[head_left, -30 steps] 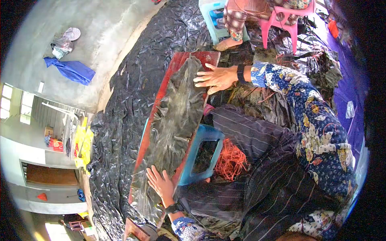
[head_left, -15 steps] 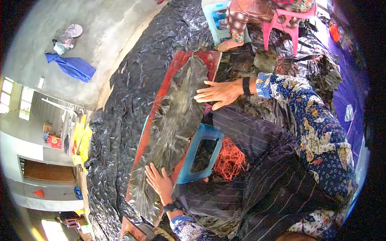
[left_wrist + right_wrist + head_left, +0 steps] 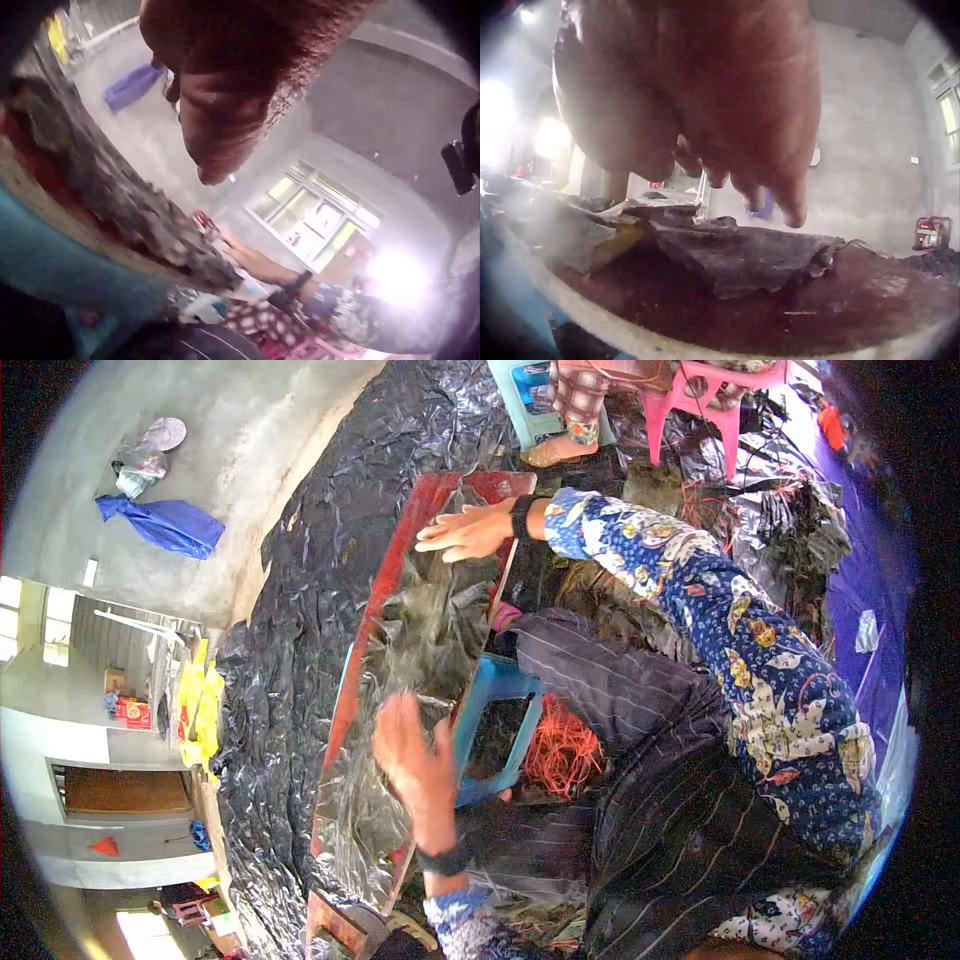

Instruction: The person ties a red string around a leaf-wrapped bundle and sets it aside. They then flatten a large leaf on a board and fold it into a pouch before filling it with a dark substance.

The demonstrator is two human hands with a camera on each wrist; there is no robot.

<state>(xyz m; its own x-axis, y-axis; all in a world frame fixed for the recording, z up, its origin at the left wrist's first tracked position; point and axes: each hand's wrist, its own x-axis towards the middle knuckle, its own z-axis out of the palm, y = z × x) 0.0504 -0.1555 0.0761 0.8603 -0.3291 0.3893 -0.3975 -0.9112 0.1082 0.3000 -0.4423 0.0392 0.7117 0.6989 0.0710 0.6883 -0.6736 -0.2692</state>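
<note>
A long, wrinkled, dark olive sheet, thin and leaf-like, lies along a red board with pale edges. My right hand is over the sheet's far end, fingers extended; in the right wrist view its fingertips hang a little above the sheet. Over the near half, my left hand is blurred, its fingers together and thumb apart. The left wrist view has the left hand raised above the sheet's rough layered edge. Neither hand grips anything.
A blue plastic stool supports the board. Orange-red string lies in a heap beside my legs. Crumpled black plastic covers the floor. A seated person's foot is at the far end, by a pink chair and another blue stool.
My right hand has moved farther along and across the sheet towards the far end. The left hand, earlier lying on the near end, has lifted and shifted up the sheet.
</note>
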